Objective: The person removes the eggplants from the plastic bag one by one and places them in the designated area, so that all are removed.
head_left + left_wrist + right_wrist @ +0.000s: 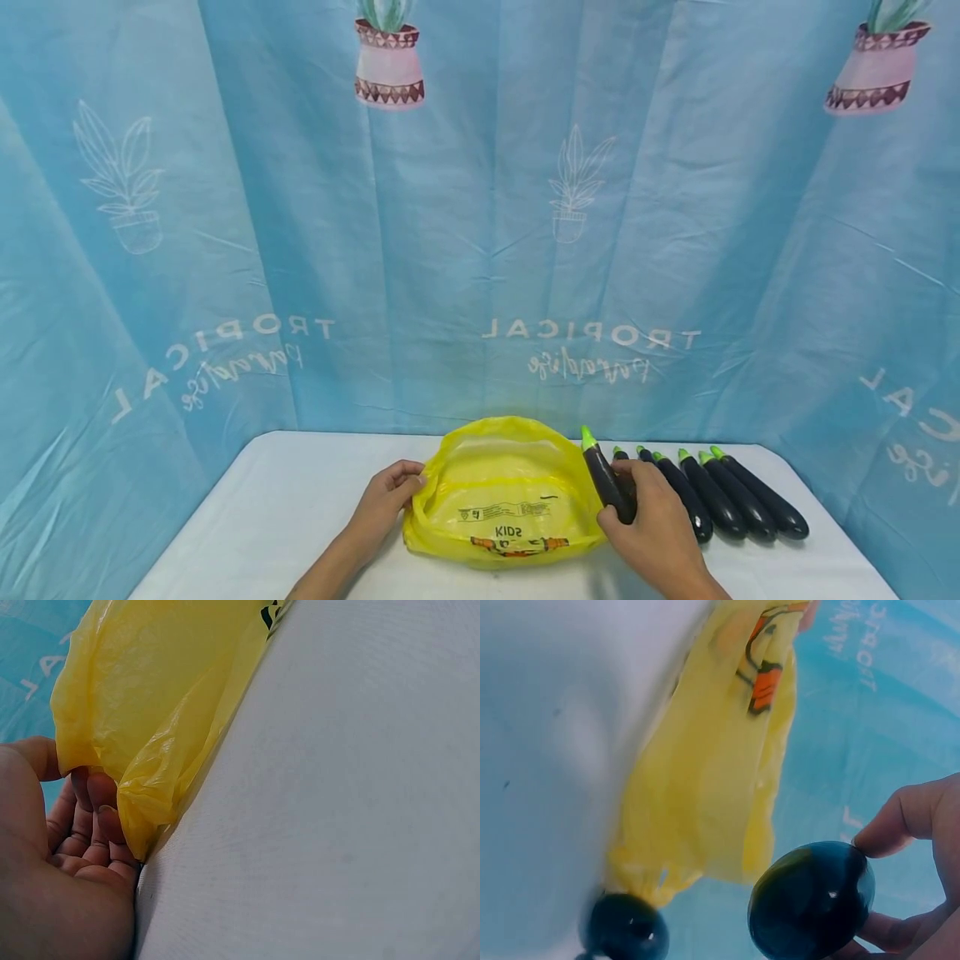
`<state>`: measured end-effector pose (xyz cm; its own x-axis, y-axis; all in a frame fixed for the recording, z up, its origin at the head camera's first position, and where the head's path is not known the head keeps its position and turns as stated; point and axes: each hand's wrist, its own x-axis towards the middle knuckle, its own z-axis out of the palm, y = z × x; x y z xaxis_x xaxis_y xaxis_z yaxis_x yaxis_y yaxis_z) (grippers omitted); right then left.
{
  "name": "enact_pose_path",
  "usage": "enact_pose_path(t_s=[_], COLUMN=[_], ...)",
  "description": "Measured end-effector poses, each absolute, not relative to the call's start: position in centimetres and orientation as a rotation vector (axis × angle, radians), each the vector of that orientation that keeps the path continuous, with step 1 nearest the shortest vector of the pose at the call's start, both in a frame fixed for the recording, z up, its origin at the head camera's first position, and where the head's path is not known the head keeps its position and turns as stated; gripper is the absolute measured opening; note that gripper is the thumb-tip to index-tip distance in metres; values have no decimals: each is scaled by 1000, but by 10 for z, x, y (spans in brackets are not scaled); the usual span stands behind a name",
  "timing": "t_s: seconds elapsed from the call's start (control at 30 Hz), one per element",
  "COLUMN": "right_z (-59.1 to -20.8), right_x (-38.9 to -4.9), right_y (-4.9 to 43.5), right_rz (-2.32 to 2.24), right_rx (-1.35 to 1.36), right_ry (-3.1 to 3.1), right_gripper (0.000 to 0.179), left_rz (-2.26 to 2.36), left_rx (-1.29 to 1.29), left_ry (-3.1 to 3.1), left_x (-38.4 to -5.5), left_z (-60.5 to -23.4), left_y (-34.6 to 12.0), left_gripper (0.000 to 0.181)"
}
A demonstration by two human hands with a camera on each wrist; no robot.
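Observation:
A yellow plastic bag point(517, 492), printed with KIDS, stands with its mouth spread wide at the middle of the white table. My left hand point(382, 504) pinches the bag's left rim; in the left wrist view the thumb of this hand point(71, 855) is against the yellow film. To the right of the bag, my right hand point(656, 525) grips a dark eggplant point(606, 479) near its thick end. Its green stem end tilts up and left, beside the bag's right rim. The right wrist view shows the rounded end of the eggplant point(810, 900) between thumb and fingers.
Several more eggplants point(723, 500) lie in a row on the right of the white table point(247, 517), stem ends away from me; some are partly behind my right hand. A blue printed curtain point(450, 250) surrounds the table's back and sides.

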<state>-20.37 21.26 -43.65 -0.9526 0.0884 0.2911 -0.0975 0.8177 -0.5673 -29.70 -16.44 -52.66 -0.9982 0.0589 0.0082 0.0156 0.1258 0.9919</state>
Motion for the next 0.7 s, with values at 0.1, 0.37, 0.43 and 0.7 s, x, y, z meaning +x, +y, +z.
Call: enact_pose_path(t_s=[0.1, 0.37, 0.43, 0.7], right_z=[-438, -438, -438, -435], right_x=[-204, -207, -208, -209], right_y=[220, 241, 247, 273], right_rz=[841, 832, 828, 827], right_rx=[-14, -60, -68, -139], right_ry=[-2706, -2728, -2735, -2743], right_gripper=[51, 54, 55, 58], left_rz=[2052, 2059, 2059, 2065], left_rx=[79, 88, 88, 92], left_ry=[2334, 2317, 2317, 2308], left_x=[-297, -297, -296, -297], left_z=[-527, -526, -526, -527], left_y=[-165, -165, -165, -165], left_gripper=[30, 30, 30, 29])
